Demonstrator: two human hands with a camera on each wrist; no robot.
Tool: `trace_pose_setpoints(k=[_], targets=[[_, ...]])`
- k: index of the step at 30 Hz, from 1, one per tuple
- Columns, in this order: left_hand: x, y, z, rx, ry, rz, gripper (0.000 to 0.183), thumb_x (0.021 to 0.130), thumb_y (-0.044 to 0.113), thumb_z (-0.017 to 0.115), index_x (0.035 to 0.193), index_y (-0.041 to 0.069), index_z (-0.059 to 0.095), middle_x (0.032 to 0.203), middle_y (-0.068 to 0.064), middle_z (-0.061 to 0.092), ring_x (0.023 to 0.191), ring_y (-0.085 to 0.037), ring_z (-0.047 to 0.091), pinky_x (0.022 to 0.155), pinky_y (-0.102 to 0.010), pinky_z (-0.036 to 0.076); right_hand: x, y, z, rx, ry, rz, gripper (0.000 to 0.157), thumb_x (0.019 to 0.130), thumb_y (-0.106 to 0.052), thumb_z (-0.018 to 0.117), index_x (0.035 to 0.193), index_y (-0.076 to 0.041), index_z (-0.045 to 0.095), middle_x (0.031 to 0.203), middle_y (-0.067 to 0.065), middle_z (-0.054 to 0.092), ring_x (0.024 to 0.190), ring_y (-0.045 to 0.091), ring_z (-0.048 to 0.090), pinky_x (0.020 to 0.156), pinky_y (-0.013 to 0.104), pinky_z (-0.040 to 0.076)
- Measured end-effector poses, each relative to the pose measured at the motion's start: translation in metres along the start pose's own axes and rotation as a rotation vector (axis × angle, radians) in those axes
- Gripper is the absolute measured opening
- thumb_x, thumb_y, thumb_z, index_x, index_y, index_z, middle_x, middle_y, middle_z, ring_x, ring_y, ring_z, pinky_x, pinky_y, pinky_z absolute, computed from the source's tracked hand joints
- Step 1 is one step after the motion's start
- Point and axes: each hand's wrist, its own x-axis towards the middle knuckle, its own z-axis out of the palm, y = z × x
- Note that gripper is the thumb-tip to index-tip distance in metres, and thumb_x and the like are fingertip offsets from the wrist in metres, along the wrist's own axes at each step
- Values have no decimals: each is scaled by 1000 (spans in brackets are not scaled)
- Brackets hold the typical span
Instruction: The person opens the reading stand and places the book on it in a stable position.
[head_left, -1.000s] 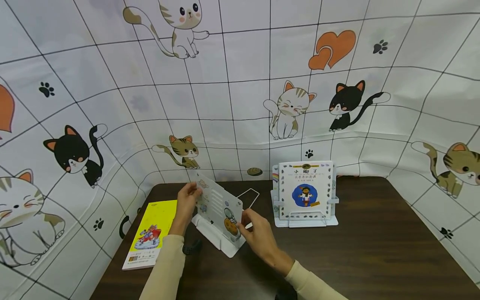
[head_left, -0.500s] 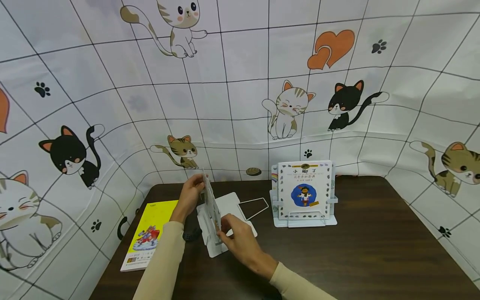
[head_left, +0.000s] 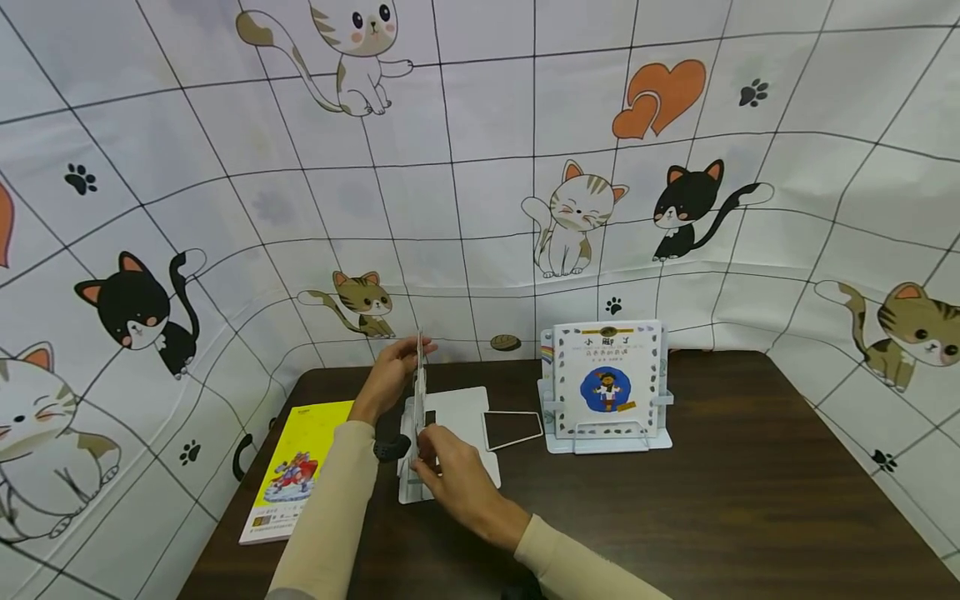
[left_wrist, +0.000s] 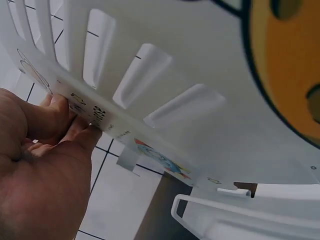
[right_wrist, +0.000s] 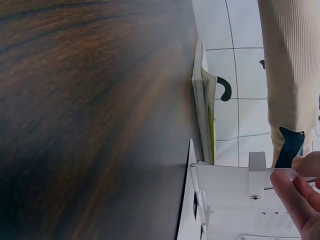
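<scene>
A white book stand with cartoon prints stands on the table in the head view, its slotted panel [head_left: 419,387] upright and seen nearly edge-on. Its flat white base plate [head_left: 463,407] lies to the right of that panel. My left hand [head_left: 390,379] grips the panel's far upper edge; in the left wrist view, the thumb and fingers of the left hand [left_wrist: 50,145] pinch its rim beside the slots. Low on the near edge, my right hand [head_left: 468,483] pinches the panel, close to a white clip [right_wrist: 256,175] in the right wrist view.
A white wire loop [head_left: 512,412] sticks out right of the base plate. Further right, a second stand [head_left: 549,442] holds a white picture book [head_left: 606,354]. A yellow book [head_left: 318,427] lies at the left. Cat-printed cloth [head_left: 480,200] hangs behind the dark table [head_left: 712,500].
The stand has turned so its panel went from showing its printed face to edge-on. Base plate and wire loop swung round to the right. My right hand moved left with the panel.
</scene>
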Motion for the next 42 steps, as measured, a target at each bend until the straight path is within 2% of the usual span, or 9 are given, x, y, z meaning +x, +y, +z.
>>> trace_pose_setpoints(k=[6,11,17,20,24,27,30,35,42], targets=[[-3,0,0,12,30,30,46,113,0,36,159,-5,40,161,-27,47,158,-36,35,131,-57,25,2,-1,1,20,-5,8,25,92,-3,82,106,-6,61,94,5,67,84,10,72,71,15,60],[-19,-1,1,51,176,38,45,112,5,49,156,0,48,156,-25,52,144,-34,50,119,-37,45,2,-2,1,34,-13,22,26,93,-5,82,106,-6,61,94,6,68,84,13,72,71,23,63],[-57,1,-1,112,215,51,42,111,16,59,149,0,56,149,-23,60,122,-7,65,102,-15,52,5,-3,-1,74,-33,58,26,94,-7,82,106,-8,59,95,4,67,87,13,70,73,22,62],[-83,5,1,159,164,76,43,110,22,62,148,2,57,148,-22,61,126,-15,67,106,-20,53,7,-2,-1,76,-38,70,25,95,-9,81,107,-8,59,96,4,67,89,13,69,75,22,61],[-115,10,5,211,51,89,47,108,22,63,152,9,53,155,-19,55,141,-42,56,120,-46,46,9,-1,0,89,-39,78,23,97,-10,78,109,-7,59,99,5,67,91,14,70,77,25,62],[-131,12,12,201,-28,82,60,104,19,68,158,11,44,162,-24,46,140,-53,54,116,-62,47,10,-1,2,107,-43,85,23,98,-9,77,112,-8,58,102,5,68,95,15,71,80,25,63],[-139,14,19,194,-44,84,70,100,17,73,160,10,38,163,-29,40,133,-54,60,106,-57,56,12,0,3,110,-62,97,20,100,-9,74,114,-9,59,106,5,69,99,14,73,82,22,62],[-141,12,26,241,45,103,69,97,8,77,157,9,42,159,-28,45,128,-53,65,99,-42,62,19,5,-7,183,-110,138,17,103,-7,71,118,-8,62,111,8,72,102,18,74,84,24,62],[-137,10,27,286,112,93,68,94,9,80,154,13,49,156,-20,52,140,-46,57,106,-45,58,64,40,-39,349,34,265,14,104,-1,66,117,3,66,106,20,74,91,30,78,80,26,64]])
